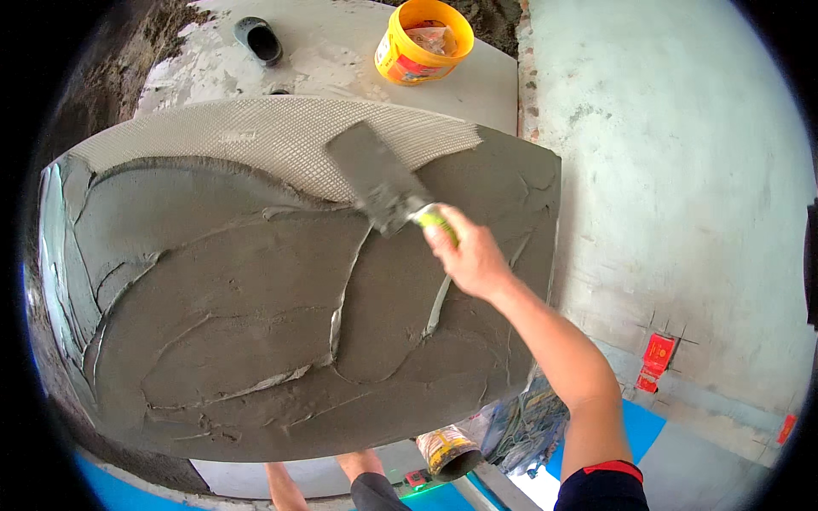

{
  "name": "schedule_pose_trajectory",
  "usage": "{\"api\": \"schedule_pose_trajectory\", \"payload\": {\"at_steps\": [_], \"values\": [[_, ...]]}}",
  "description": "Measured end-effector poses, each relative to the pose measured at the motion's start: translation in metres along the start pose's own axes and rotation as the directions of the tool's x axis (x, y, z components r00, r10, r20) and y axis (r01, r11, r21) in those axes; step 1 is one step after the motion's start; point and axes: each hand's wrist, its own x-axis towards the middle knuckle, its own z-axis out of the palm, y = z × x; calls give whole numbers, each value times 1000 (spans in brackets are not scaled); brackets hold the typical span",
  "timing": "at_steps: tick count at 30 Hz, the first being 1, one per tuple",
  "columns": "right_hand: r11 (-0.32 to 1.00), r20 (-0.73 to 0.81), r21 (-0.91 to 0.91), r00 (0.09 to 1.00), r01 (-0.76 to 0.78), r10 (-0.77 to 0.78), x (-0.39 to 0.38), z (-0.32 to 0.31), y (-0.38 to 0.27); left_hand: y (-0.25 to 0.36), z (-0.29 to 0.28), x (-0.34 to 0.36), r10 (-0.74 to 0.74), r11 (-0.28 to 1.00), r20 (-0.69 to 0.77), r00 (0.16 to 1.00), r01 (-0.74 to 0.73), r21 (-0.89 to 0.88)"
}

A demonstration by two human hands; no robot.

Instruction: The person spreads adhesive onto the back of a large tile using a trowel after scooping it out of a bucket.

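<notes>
My right hand (pixel 457 247) is wrapped round the green handle of a flat steel trowel (pixel 366 166), which is smeared with grey mortar. The trowel rests on or just over a large slab (pixel 226 324) coated in wet grey mortar with curved ridges. Along the slab's far edge a band of pale, grid-textured backing (pixel 230 128) shows uncoated, and the trowel's blade reaches onto it. My left hand is not in view. Below the slab's near edge show bare legs (pixel 358 464) and dark shorts.
Beyond the slab, a yellow bucket (pixel 400 60) and a dark shoe-like object (pixel 258 41) lie on a pale board (pixel 324 60). A plastered surface (pixel 665 170) with red boxes (pixel 656 358) is at right. Near the bottom are a stained cylindrical container (pixel 443 451) and a small red-and-black device (pixel 417 479).
</notes>
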Motion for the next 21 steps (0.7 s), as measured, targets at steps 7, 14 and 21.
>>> {"api": "schedule_pose_trajectory", "payload": {"at_steps": [7,14,21], "values": [[861,-344,417,826,-291,446,85,-91,100,-7,3,7,-11,998,19,1000,10,65],[643,-452,701,505,-308,735,20,-90,209,-23,-10,-2,-23,998,-37,999,21,-53],[637,-108,686,817,-351,566,-9,-32,107,-8,-20,-4,26,999,35,999,-24,-48]]}}
